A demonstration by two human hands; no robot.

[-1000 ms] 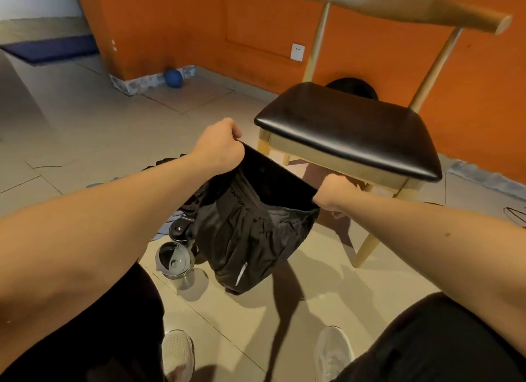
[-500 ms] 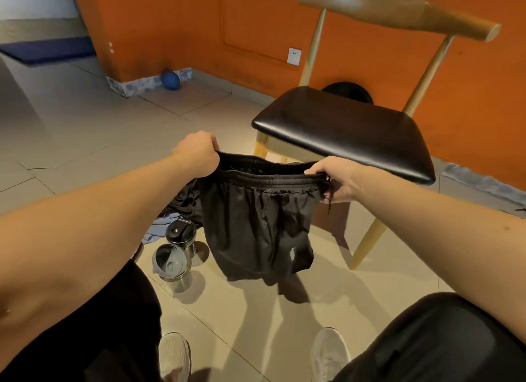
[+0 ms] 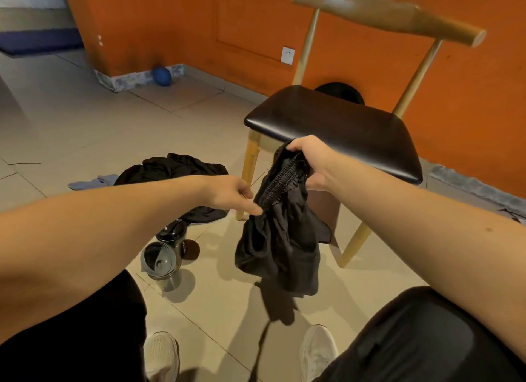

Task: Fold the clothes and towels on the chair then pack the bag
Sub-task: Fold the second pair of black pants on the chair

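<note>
Right hand point(image 3: 310, 165): clenched on the upper end of the elastic waistband of the black shorts point(image 3: 279, 245), fingers curled over the bunched band, at centre frame just in front of the seat edge.

Left hand point(image 3: 230, 193): set lower and to the left, thumb and fingertips point(image 3: 256, 209) closed on the lower end of the same waistband in a pinch. The band runs tilted between the two hands, gathered and narrow.

Black shorts: held in the air, clear of the floor, the legs hanging crumpled below the hands. They cast a shadow on the tiles between two white shoes point(image 3: 160, 353) at the lower edge of the frame.

Chair point(image 3: 333, 128): right of centre, with a dark padded seat, pale wooden legs and a curved wooden backrest at the upper right. A dark rounded object point(image 3: 341, 91) sits behind the seat; what it is cannot be told.

Floor, left of centre: a heap of dark clothing point(image 3: 173, 168) lies on the tiles, with a blue-grey cloth point(image 3: 94, 181) touching its left side. Just below the heap stand two dark drinking containers point(image 3: 160, 263), close together.

Background: orange wall with a white socket point(image 3: 287, 55), and a blue ball point(image 3: 161, 75) at the wall base, upper left.
</note>
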